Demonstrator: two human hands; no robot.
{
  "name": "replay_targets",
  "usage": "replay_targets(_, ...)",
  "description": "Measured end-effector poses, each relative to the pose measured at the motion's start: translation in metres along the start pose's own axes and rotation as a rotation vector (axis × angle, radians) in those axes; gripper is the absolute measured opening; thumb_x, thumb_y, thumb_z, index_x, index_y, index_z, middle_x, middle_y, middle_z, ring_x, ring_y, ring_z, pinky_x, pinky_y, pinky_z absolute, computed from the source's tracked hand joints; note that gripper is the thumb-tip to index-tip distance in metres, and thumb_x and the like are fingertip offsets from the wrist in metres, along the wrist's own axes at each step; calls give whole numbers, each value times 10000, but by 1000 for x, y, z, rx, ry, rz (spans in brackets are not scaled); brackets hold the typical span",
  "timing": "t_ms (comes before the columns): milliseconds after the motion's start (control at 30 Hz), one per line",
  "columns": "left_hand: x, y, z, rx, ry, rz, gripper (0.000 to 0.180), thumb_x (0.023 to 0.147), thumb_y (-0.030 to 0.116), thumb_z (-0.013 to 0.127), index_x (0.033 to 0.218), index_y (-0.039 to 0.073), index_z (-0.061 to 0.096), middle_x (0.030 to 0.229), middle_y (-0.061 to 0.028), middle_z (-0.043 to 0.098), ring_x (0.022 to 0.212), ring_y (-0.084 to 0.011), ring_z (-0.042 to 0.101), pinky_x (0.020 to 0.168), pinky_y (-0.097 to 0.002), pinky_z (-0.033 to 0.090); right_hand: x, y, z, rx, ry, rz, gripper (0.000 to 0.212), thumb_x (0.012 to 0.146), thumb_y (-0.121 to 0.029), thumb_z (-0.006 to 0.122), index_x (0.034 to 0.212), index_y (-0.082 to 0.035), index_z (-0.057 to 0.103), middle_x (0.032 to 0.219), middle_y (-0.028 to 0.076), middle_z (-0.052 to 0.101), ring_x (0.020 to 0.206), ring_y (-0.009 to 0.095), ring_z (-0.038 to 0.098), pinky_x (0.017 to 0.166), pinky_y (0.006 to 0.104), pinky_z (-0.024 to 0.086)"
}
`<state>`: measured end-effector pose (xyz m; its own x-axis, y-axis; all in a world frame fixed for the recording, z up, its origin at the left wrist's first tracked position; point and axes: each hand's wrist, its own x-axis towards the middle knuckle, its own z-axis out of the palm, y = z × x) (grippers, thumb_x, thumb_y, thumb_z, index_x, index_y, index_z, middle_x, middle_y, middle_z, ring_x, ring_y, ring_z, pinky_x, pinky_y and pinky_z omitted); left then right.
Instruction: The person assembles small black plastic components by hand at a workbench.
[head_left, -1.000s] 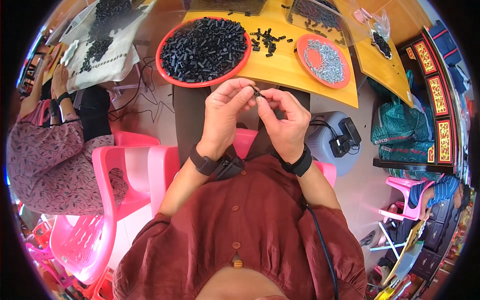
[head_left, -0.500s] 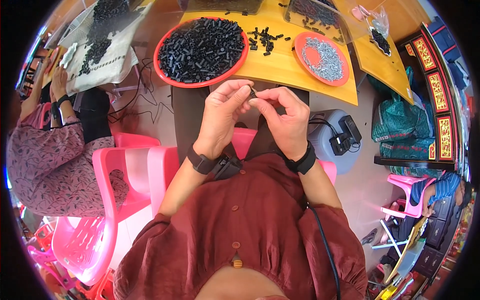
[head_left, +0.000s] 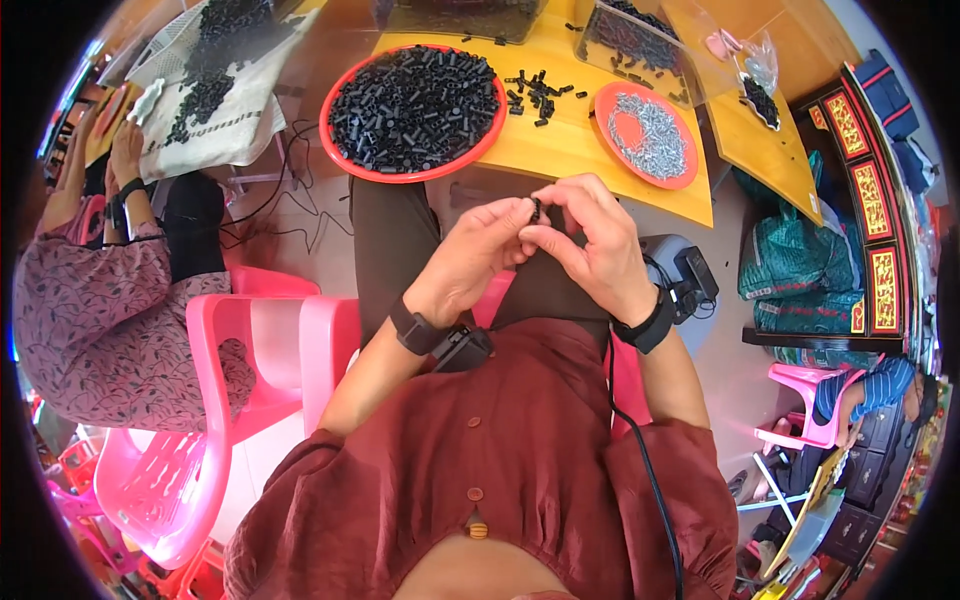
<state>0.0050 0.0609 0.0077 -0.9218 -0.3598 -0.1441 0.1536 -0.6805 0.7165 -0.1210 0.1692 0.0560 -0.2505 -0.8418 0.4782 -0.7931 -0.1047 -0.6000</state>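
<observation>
Over my lap, my left hand [head_left: 480,245] and my right hand [head_left: 597,240] meet, both pinching one small black plastic piece [head_left: 536,211] between fingertips. Fingers cover most of it, so its exact form is hard to make out. Just beyond my hands, on the yellow table [head_left: 520,150], stands a red basin [head_left: 398,178] heaped with short black cylindrical pieces [head_left: 415,110]. To its right lies a red plate [head_left: 627,127] with many small silvery metal parts [head_left: 655,140], perhaps screws or pins. Several loose black pieces [head_left: 541,92] are scattered between basin and plate.
Clear plastic bins [head_left: 640,45] holding black pieces stand at the table's back. At left, another person [head_left: 110,310] works beside a cloth [head_left: 225,130] with black pieces. A pink chair [head_left: 215,400] is at my left; a blue-grey container [head_left: 690,320] with black adapters is right.
Both hands, with the black piece between them, have shifted right and slightly toward me. My right wrist has moved outward. The view has tilted a little.
</observation>
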Motion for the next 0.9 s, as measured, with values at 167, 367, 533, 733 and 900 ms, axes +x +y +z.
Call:
replay_targets(167,-1,-2,0,314,-21,56,221,958,274,518,845,104,603,710,73,526,646,-8,457,599,-167,374,12,4,-23,-243,-248,-201,298,759,-269,713,888,-56,549,852,103,533,695,290,567,599,370,451)
replay_targets(367,0,-7,-1,363,-60,47,232,947,285,536,871,81,616,725,56,550,655,-22,477,604,-178,387,25,6,-27,-364,-476,-264,313,780,-343,647,758,-61,512,712,109,559,608,314,568,523,396,441)
replay_targets(533,-1,-6,2,366,-57,18,269,978,269,480,847,68,602,731,42,553,669,-40,491,646,-201,415,26,13,-24,-288,-449,-326,263,744,-223,608,587,-54,482,524,96,518,499,316,543,454,404,426)
replay_targets(733,0,-9,1,310,-61,49,292,981,282,472,861,59,619,730,22,574,654,-54,499,636,-210,422,20,16,-21,-214,-334,-304,244,750,-202,612,593,-63,487,538,82,517,497,270,550,451,373,430)
replay_targets(900,3,-10,-7,245,-28,-20,262,971,269,496,906,56,634,761,21,593,647,-53,502,634,-209,427,12,11,-16,-633,-273,-522,196,770,-248,640,715,-112,510,631,26,482,538,181,559,528,316,411)
